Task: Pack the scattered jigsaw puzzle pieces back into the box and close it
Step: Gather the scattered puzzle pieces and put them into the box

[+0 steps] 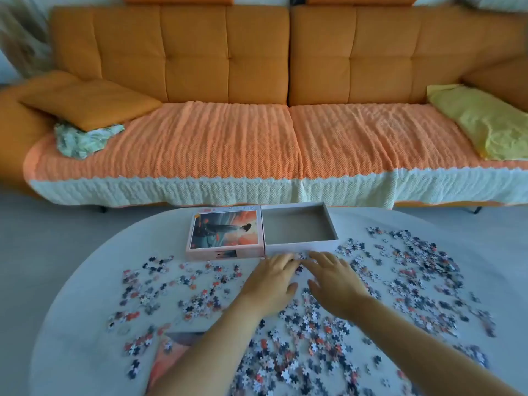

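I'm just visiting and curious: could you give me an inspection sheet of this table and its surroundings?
Surface: pale round table, mostly strewn.
Job's things: puzzle pieces scattered loose; box tray open, empty; lid picture-up against its left side.
Clutter: printed sheet partly under the left forearm.
Grips: left hand and right hand open, fingers spread on pieces before the tray.
Cables: nothing seen.
Surroundings: orange sofa with knitted throw, orange cushion, yellow cloth.
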The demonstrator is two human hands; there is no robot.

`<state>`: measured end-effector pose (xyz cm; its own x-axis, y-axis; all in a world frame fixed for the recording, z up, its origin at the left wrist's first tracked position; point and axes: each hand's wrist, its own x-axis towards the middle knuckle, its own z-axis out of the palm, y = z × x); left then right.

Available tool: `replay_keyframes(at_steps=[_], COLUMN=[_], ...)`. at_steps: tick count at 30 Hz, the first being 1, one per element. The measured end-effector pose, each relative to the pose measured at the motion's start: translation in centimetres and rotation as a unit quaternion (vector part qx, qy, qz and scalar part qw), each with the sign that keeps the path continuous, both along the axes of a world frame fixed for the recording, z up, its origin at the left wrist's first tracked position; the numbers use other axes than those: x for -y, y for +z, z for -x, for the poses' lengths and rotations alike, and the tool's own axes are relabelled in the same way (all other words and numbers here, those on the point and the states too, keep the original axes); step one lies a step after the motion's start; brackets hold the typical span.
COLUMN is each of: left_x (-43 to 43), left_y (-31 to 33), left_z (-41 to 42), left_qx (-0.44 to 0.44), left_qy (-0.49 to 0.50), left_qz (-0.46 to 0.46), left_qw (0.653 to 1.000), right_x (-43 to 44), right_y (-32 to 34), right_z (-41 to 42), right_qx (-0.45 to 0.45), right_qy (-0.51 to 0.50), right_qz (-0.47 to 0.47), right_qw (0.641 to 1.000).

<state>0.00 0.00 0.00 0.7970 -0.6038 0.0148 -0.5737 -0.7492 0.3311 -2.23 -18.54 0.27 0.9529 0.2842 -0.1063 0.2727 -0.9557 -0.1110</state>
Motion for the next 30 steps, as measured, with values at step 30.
replay_keyframes(at_steps=[30], left_x=[-0.1], left_y=[2.6], left_z=[-1.5], left_qx=[0.056], left_qy=[0.055], left_qz=[-0.093], left_qw=[0.993], right_x=[1.7], right_y=[3.5], right_z=[-3.1], right_qx=[0.013], right_qy=[-0.026], right_qz=[0.001], right_qw=[1.0])
